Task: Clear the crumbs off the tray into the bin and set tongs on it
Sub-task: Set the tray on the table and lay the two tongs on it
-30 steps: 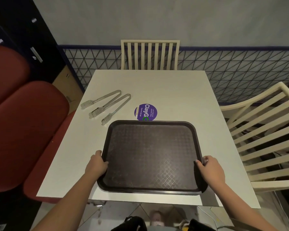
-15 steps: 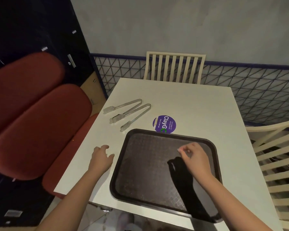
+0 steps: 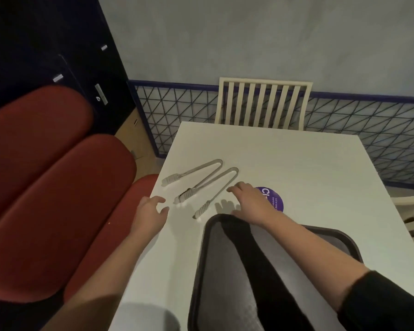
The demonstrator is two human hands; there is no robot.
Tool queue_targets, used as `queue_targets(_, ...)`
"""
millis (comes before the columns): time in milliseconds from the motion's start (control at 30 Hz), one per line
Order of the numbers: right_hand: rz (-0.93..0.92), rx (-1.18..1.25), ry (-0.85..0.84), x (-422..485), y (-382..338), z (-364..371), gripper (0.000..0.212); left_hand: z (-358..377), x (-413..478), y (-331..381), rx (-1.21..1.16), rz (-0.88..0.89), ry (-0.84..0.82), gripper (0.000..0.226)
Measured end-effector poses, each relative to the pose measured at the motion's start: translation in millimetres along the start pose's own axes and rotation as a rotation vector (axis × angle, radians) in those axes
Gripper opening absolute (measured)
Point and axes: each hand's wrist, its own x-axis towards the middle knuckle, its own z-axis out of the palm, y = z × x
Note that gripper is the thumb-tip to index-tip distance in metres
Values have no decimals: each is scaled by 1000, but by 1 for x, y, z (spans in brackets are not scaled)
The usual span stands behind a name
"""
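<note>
beside tray (image 3: 332, 237), tongs (image 3: 201, 180), both hands open

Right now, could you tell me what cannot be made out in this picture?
Head view:
- Tray: near end cut off by the bottom edge; crumbs, if any, too small to see.
- Purple sticker: lettering partly hidden by the right hand.
- Bin: not in view.
- Whether its fingers touch the tongs: unclear.

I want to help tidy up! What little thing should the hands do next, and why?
Probably the right hand should close around the nearer tongs. It hovers open right beside them and holds nothing. They lie on the table, not yet on the tray.
</note>
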Motion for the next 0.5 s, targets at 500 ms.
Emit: queue_targets(500, -181, -463, -309, 142, 7, 44, 78, -10, 96, -37, -68, 78, -22, 26)
